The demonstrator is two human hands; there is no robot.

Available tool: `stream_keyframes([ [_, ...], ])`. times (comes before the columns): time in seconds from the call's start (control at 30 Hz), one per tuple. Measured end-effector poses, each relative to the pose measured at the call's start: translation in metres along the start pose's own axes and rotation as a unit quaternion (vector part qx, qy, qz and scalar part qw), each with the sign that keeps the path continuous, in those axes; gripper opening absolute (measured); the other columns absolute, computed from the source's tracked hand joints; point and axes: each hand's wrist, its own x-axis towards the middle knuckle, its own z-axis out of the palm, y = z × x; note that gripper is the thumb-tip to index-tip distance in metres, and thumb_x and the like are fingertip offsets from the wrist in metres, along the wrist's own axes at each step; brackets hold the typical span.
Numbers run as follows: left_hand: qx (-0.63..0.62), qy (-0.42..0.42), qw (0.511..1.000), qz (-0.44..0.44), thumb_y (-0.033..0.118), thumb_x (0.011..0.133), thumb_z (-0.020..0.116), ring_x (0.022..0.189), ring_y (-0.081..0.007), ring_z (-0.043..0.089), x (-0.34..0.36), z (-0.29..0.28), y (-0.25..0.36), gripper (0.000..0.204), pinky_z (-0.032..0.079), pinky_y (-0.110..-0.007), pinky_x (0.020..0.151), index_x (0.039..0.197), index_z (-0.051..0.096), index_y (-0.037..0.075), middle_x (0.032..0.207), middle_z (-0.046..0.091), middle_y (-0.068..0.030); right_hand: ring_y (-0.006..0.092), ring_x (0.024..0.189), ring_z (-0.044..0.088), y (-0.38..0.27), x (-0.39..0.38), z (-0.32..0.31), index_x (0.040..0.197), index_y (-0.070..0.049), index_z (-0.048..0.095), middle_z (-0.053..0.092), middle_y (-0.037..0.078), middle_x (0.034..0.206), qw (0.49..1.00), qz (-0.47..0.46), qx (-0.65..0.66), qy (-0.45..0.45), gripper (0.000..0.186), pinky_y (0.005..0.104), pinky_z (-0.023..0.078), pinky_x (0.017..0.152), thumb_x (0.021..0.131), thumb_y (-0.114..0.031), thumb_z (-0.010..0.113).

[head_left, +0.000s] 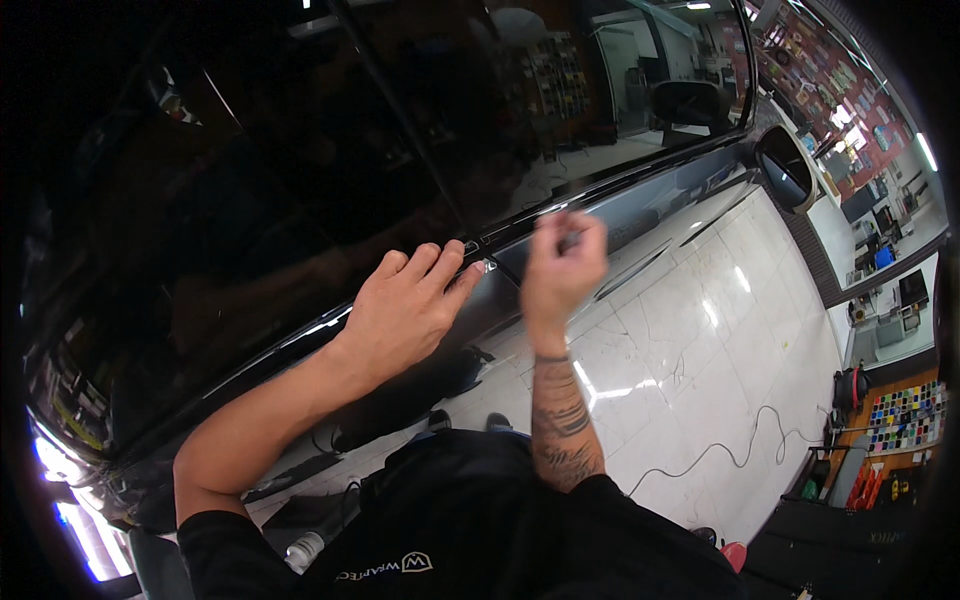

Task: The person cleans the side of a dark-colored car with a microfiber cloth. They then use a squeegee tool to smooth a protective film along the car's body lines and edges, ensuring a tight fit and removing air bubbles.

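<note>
A glossy black car fills the upper left, its dark side windows [560, 110] reflecting the room. My left hand [400, 305] lies over the trim strip [315, 330] below the glass, fingers apart and fingertips resting at the seam between the doors. A small shiny trim end [489, 266] shows beside its fingertips. Just right of it, over the upper edge of the door panel [650, 210], my right hand [565, 255] is closed and smeared by motion. Something dark appears between its fingers, too blurred to name.
The car's side mirror [787, 170] juts out at upper right. A grey cord [720, 455] winds across the pale tiled floor [690, 340]. A board of colour samples [905, 415] stands at far right, and a white bottle [304, 550] is at lower left.
</note>
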Motion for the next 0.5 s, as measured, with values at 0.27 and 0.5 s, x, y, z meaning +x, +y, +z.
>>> stream_keyframes([
  [0.27,-0.056,0.098,0.994,-0.011,0.002,0.072,0.069,0.103,-0.0297,0.059,-0.008,0.004,-0.001,0.055,0.045,-0.040,0.082,0.126,0.065,0.009,0.115,0.061,-0.0130,0.0073,0.077,0.053,-0.006,0.036,-0.115,0.104,-0.001,0.075,0.064,0.000,0.096,0.991,0.009,0.031,-0.129,0.013,0.0213,0.041,0.065,0.095,-0.007,0.069],
  [0.5,-0.253,0.146,0.945,-0.149,-0.002,0.072,0.069,0.088,-0.0287,0.064,-0.076,-0.007,0.079,0.038,0.051,-0.042,0.072,0.109,0.070,0.004,0.095,0.064,-0.0128,0.0127,0.071,0.062,0.083,0.001,-0.312,0.100,0.005,0.075,0.073,0.011,0.079,0.923,0.181,-0.337,-0.039,0.021,0.0287,0.049,0.066,0.085,-0.010,0.075],
])
